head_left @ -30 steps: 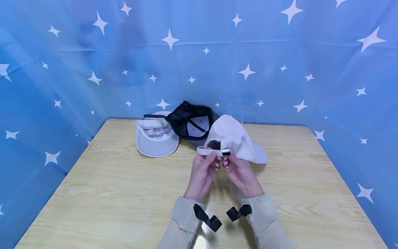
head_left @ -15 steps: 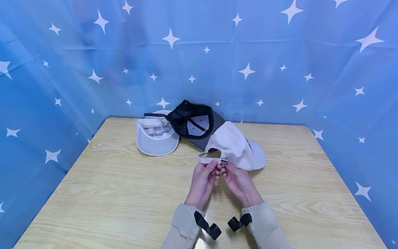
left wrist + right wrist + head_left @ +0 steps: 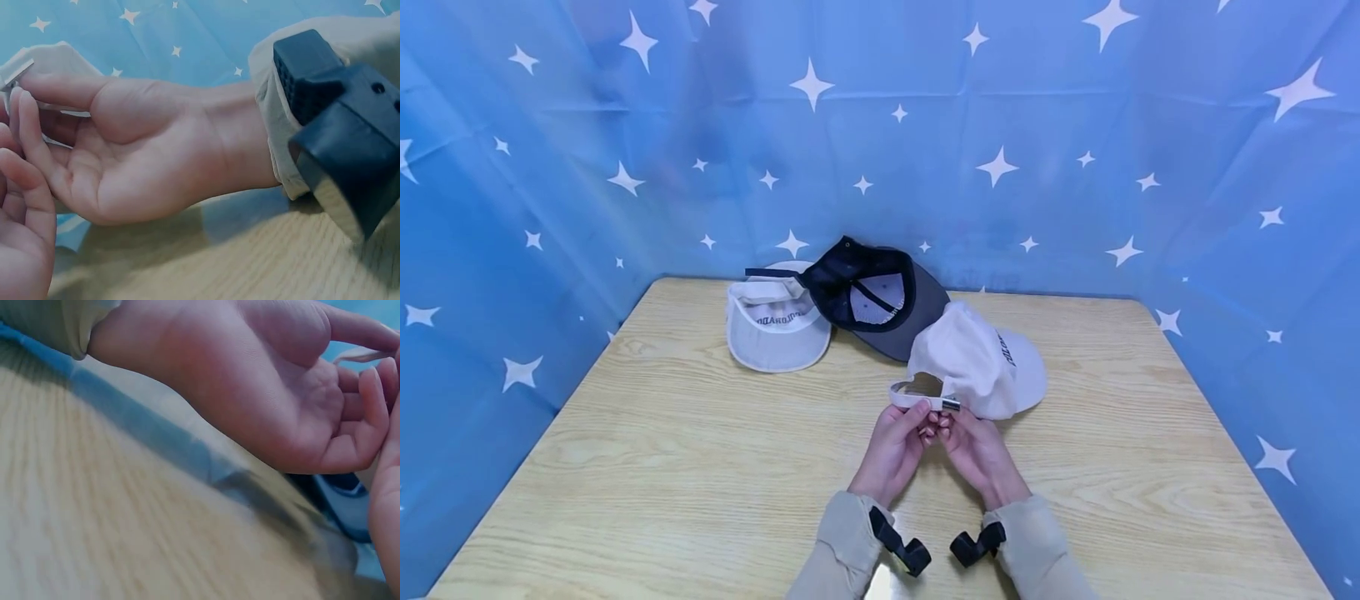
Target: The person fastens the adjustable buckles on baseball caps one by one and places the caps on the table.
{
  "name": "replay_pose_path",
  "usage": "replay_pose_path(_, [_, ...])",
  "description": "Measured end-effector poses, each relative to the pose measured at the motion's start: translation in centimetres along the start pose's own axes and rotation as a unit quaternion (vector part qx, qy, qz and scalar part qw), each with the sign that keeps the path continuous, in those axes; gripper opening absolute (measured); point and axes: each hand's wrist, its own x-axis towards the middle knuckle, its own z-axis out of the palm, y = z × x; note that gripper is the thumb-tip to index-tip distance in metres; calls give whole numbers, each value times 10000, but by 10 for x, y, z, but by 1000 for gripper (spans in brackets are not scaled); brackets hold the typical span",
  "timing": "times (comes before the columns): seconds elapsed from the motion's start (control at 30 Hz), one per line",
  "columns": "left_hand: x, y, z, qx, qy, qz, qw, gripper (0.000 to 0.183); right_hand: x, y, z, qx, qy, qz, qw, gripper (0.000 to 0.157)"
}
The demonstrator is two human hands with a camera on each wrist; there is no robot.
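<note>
Head view: your left hand (image 3: 891, 454) pinches the back strap (image 3: 904, 400) of the white baseball cap (image 3: 961, 358) ahead of you, your right hand (image 3: 981, 454) its metal buckle (image 3: 951, 405). Left wrist: that buckle meets your right hand; you're probably adjusting the strap. Right wrist: strap mostly hidden; the next pull likely needs firm pinches.

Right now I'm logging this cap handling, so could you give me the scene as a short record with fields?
Held cap: white baseball cap, dark lettering on its front
Left hand: pinches the held cap's white back strap
Right hand: pinches the strap's end by the metal buckle
Middle cap: dark grey baseball cap, black inside showing
Left cap: white baseball cap, brim toward the person
Surface: wood-grain table
Backdrop: blue cloth with white stars
Unclear: whether the strap is fastened
</note>
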Motion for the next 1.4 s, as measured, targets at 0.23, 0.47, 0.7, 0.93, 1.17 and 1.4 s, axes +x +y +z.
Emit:
replay_pose_path(0.23, [1, -4, -7, -31, 26, -19, 10000, 7, 0, 3, -3, -159, 165, -32, 9997, 24])
replay_pose_path(0.47, [2, -4, -9, 58, 32, 61, 10000, 7, 1, 4, -4, -202, 125, -89, 9997, 23])
replay_pose_path(0.7, [3, -5, -8, 185, 220, 130, 9995, 2, 0, 4, -6, -413, 289, -76, 9987, 25])
replay_pose_path(0.93, [3, -6, -8, 530, 575, 134, 9969, 12, 0, 4, -5, -816, 604, 24, 9948, 16])
replay_pose_path(1.17, [5, -6, -7, 815, 938, 181, 9921, 20, 0, 4, -6, -1095, 712, -65, 9914, 16])
replay_pose_path(1.4, [5, -6, -9, 621, 821, 159, 9946, 25, -1, 4, -7, -1196, 821, -58, 9894, 14])
